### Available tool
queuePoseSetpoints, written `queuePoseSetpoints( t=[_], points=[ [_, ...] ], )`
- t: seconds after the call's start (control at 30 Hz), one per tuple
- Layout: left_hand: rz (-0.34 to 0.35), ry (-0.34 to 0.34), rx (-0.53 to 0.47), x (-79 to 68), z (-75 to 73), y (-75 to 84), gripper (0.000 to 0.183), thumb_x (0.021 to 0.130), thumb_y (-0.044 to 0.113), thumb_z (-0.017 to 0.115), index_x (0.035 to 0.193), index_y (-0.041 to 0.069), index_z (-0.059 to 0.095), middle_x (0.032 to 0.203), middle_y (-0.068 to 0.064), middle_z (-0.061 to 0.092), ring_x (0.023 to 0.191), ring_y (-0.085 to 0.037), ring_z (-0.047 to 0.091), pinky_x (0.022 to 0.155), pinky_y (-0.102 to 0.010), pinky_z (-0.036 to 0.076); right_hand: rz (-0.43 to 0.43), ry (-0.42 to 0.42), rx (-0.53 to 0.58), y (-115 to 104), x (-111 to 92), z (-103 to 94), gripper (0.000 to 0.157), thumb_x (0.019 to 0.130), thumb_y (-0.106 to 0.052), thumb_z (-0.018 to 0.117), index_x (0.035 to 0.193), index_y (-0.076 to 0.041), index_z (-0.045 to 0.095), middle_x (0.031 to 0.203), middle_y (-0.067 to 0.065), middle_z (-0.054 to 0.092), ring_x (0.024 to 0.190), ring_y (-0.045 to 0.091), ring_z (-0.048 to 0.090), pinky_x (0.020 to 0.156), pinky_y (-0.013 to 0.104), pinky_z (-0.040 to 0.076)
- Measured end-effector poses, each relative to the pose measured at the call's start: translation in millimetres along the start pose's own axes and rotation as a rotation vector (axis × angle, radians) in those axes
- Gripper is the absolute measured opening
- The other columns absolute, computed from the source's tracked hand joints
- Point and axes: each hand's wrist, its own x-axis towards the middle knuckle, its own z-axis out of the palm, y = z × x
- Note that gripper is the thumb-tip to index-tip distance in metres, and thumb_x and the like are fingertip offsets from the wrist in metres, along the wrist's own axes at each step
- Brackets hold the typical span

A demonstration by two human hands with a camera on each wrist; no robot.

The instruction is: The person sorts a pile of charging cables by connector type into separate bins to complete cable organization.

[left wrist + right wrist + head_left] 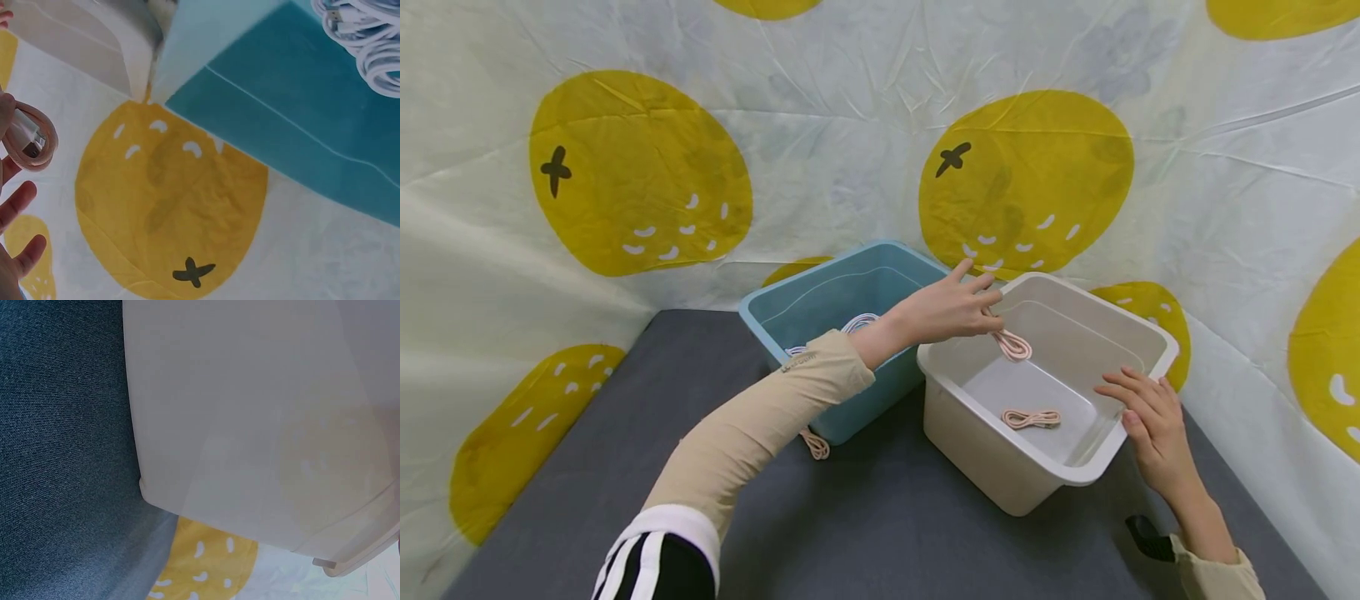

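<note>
My left hand reaches over the beige bin and pinches a coiled pink USB cable, which hangs inside the rim. The left wrist view shows the cable's metal plug by the fingertips, the other fingers spread. A second pink cable lies bundled on the beige bin's floor. My right hand is at this bin's right rim, its fingers loosely extended over the inside. In the right wrist view the bin's outer wall fills most of the picture; the right hand is almost wholly hidden there.
A blue bin stands left of the beige one, with white cables inside. Another pink cable lies on the dark tabletop by its base. Behind hangs a patterned sheet. A black object sits near my right wrist.
</note>
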Motion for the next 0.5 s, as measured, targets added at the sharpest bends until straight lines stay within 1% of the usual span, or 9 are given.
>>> queuePoseSetpoints(
  t=[0.13,0.27,0.37,0.5],
  points=[
    [-0.001,0.004,-0.024,10.4,0.1,3.6,0.025,0.093,0.028,0.043,0.116,0.032,0.053,0.118,0.002,0.054,0.116,-0.021,0.043,0.100,-0.045,0.032,-0.002,0.000,-0.001,0,1,-0.2,0.034,0.091,-0.022,0.039,0.102,-0.003,0.064,0.122,0.002,0.057,0.128,0.019,0.037,0.107,0.053,0.005],
    [0.000,0.002,-0.028,20.9,1.3,7.9,0.024,0.094,0.028,0.041,0.114,0.033,0.053,0.117,0.002,0.054,0.119,-0.022,0.042,0.102,-0.045,0.031,0.001,-0.002,-0.004,0,1,-0.5,0.033,0.091,-0.021,0.039,0.103,-0.003,0.064,0.122,0.002,0.057,0.128,0.020,0.036,0.107,0.055,0.005],
    [0.006,0.004,-0.034,28.9,5.2,11.2,0.025,0.095,0.023,0.039,0.113,0.032,0.054,0.119,0.001,0.052,0.122,-0.023,0.041,0.103,-0.046,0.030,0.002,-0.003,-0.006,0,1,-0.5,0.033,0.091,-0.020,0.039,0.103,-0.003,0.064,0.122,0.001,0.057,0.128,0.021,0.037,0.107,0.055,0.005],
    [0.004,0.010,-0.040,37.4,11.6,15.2,0.025,0.096,0.024,0.037,0.112,0.032,0.054,0.118,0.000,0.052,0.121,-0.023,0.041,0.103,-0.046,0.030,0.001,-0.005,-0.005,0,1,-0.3,0.033,0.091,-0.019,0.039,0.103,-0.003,0.064,0.122,0.001,0.057,0.128,0.020,0.037,0.107,0.055,0.005]
  ],
)
